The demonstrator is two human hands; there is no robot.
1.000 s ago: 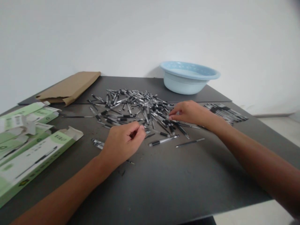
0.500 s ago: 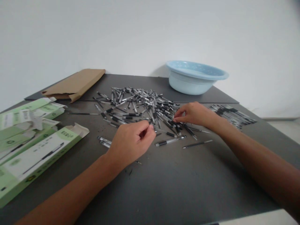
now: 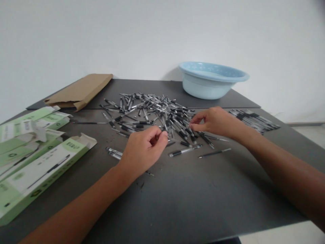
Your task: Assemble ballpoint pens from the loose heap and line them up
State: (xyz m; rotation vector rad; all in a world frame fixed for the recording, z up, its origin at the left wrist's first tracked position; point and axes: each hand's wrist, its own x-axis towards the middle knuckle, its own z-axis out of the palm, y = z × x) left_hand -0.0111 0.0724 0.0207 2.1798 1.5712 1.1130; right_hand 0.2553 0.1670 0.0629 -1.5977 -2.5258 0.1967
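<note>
A loose heap of black and clear pens (image 3: 152, 113) lies spread over the middle of the dark table (image 3: 193, 196). My left hand (image 3: 143, 150) rests at the heap's near edge with its fingers curled and thumb pinched to the fingertips; what it holds is too small to make out. My right hand (image 3: 213, 122) sits on the heap's right side, thumb and forefinger pinched on a pen in the pile. One assembled pen (image 3: 185, 150) and a thin refill (image 3: 214, 153) lie apart just in front of the heap. Two more pens (image 3: 113, 153) lie left of my left hand.
A pale blue basin (image 3: 213, 80) stands at the back right. A neat row of pens (image 3: 254, 119) lies at the right edge. Green and white pen boxes (image 3: 38, 166) are stacked on the left, and a brown cardboard sleeve (image 3: 81, 90) lies at the back left.
My left hand has slid forward and right to the heap's edge, closing its pinch. My right hand has stayed pinching in the pile. The camera view has shifted slightly.
</note>
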